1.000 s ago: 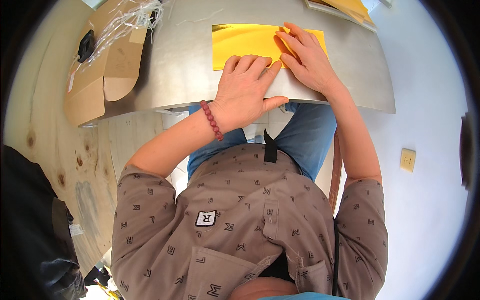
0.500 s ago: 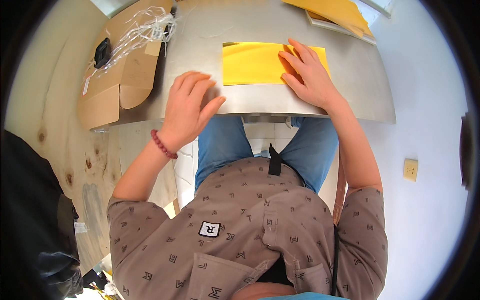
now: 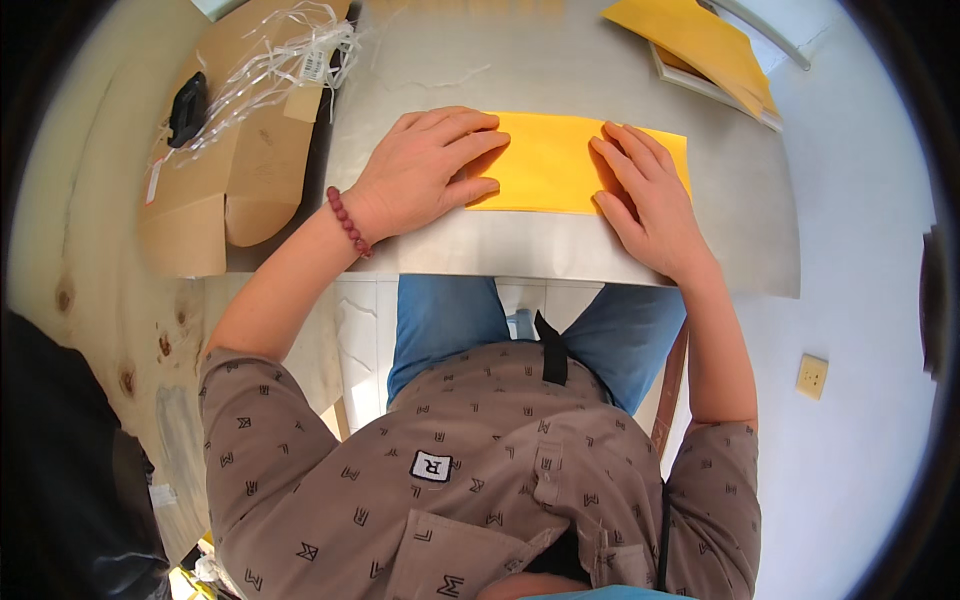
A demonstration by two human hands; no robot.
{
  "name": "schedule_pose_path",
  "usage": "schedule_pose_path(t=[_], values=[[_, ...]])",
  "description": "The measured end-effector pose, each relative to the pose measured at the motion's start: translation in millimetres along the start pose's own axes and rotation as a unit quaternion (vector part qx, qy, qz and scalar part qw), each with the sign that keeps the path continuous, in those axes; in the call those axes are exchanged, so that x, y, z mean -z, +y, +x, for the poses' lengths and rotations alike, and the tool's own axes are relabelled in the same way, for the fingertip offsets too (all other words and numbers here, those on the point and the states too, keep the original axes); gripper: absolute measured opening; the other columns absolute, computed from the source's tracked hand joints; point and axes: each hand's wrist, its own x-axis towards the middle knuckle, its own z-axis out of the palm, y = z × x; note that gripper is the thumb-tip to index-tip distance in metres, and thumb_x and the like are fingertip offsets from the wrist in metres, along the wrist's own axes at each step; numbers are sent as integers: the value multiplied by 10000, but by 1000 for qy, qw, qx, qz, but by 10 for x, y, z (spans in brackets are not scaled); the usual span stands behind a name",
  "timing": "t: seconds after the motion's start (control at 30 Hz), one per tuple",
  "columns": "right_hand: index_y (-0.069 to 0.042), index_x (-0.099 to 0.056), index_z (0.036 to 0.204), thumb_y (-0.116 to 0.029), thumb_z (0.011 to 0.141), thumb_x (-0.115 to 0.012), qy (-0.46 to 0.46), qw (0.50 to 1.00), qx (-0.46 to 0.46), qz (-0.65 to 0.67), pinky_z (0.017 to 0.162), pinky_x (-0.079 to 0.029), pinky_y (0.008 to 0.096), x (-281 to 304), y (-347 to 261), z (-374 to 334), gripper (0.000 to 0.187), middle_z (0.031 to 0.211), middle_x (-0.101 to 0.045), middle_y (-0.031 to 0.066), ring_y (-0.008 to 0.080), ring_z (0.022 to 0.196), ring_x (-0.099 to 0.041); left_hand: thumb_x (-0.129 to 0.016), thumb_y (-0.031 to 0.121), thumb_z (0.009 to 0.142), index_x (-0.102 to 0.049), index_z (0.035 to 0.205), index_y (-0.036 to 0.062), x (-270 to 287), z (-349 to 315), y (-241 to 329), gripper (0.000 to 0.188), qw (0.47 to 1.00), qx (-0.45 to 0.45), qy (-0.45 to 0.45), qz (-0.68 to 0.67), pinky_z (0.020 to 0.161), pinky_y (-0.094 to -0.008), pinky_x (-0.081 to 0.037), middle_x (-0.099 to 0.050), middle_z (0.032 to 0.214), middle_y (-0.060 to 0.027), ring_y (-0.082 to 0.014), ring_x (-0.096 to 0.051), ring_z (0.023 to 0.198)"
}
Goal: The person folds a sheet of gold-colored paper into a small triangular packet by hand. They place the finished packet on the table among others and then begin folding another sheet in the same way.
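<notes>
A flat yellow sheet of paper or thin card, folded or cut to an oblong, lies on the metal tabletop in front of me. My left hand rests over its left end, fingers stretched out and pointing right. Over the right part lies my right hand, its fingers slightly spread and the tips on the yellow surface. Neither hand grasps anything. Both ends of the sheet are partly covered by my hands.
An opened brown cardboard box at the left holds white plastic strips and a black object. More yellow sheets lie on a white stack at the far right. The metal table ends just before my lap.
My left hand has moved right, from beside the yellow sheet onto its left end. My right hand stays on the right part. The whole view has shifted a little.
</notes>
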Motion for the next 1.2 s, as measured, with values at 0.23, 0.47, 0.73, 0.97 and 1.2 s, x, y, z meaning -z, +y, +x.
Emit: schedule_pose_path(t=[0.23,0.47,0.73,0.97,1.2], values=[[-25,-600,1393,-229,917,-659,-30,999,-17,4,1195,-372,459,60,-27,39,521,1509,-526,178,384,1430,-434,-712,345,937,-605,1420,102,25,-8,-63,551,1000,-3,-18,-11,1144,-441,-367,-560,1484,-91,-296,-493,1390],[-60,-628,1366,-131,853,-625,-100,994,23,35,1207,-359,477,354,133,85,518,1489,-557,148,396,1409,-465,-700,455,922,-582,1416,88,83,-225,341,626,998,-2,-47,-32,1093,-439,-394,-564,1459,-106,-302,-516,1348],[-42,-670,1232,-95,768,-748,-38,992,61,105,1095,-467,477,190,-345,-208,474,1356,-636,130,372,1262,-574,-685,523,899,-597,1403,82,55,-409,642,675,999,11,-23,-21,1057,-428,-409,-559,1471,-97,-290,-522,1312],[-79,-668,1161,-164,690,-877,-37,993,39,102,1067,-491,477,98,-464,-319,522,1294,-648,96,370,1239,-588,-738,450,861,-600,1400,90,95,-536,741,663,999,18,-25,-39,1047,-421,-413,-565,1468,-73,-269,-528,1303],[-67,-704,1028,-51,762,-806,7,992,63,111,972,-503,421,65,-423,-315,285,1195,-675,105,332,1131,-619,-800,331,820,-630,1333,100,62,-636,667,588,998,28,23,-44,987,-396,-437,-616,1367,-22,-238,-565,1207]])
